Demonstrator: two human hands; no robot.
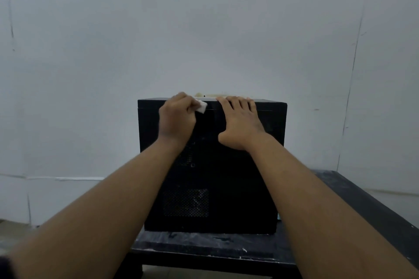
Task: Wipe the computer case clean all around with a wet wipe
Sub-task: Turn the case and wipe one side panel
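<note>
Left hand (176, 118) pinched the wipe (201, 106) at the case's (210, 188) top edge, right hand (240, 122) flat with fingers (235, 103) spread, so most sides probably weren't wiped yet.

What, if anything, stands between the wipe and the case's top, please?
Nothing visible does. The left hand pinches the wipe at the top edge of the case; the right hand rests flat beside it, apart.
</note>
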